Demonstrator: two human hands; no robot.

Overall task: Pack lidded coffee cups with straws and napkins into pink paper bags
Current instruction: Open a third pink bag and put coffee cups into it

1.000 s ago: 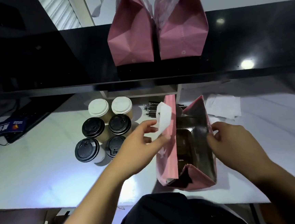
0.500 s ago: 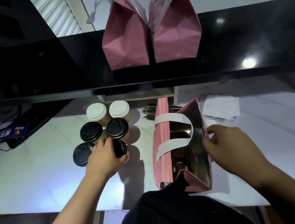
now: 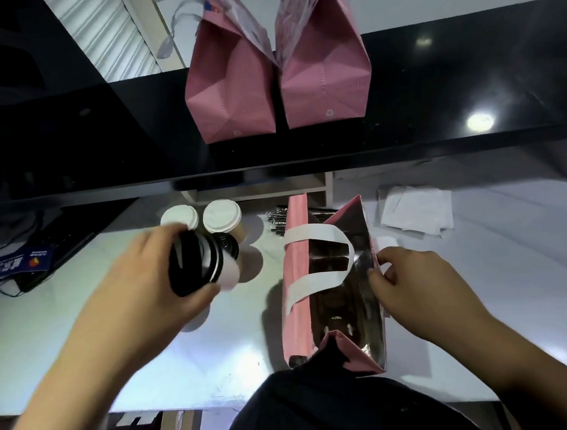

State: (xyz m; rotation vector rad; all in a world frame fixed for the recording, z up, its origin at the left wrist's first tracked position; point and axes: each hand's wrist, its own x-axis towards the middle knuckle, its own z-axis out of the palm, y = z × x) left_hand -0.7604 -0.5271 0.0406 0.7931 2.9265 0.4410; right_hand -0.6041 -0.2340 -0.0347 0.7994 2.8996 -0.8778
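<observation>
Centrally on the white counter [image 3: 62, 323]: open pink paper bag [image 3: 296, 282], upright, silvery lining showing inside, white handle [image 3: 319, 242] looped across its mouth. Right hand [image 3: 415, 285] at the bag's right rim, thumb and fingertips pinching the edge. Left hand [image 3: 144, 285] raised above the counter left of the bag, fingers and thumb wrapped round a black-lidded coffee cup [image 3: 204, 266], tilted, lid toward the camera, white wall showing at its right; clear of the bag, not yet over its mouth. Behind that cup: two white-lidded cups [image 3: 222, 216] side by side near the back of the counter, another black lid partly hidden just behind the held one. Bundle of dark wrapped straws [image 3: 277, 218] lying just behind the bag's left wall. White napkins [image 3: 415, 212] stacked loosely to the bag's right, further back. Up on the black shelf [image 3: 468, 71]: two more pink bags [image 3: 325, 84] standing side by side, tops folded to a peak. Dark clothing at bottom centre, overlapping the bag's near end
</observation>
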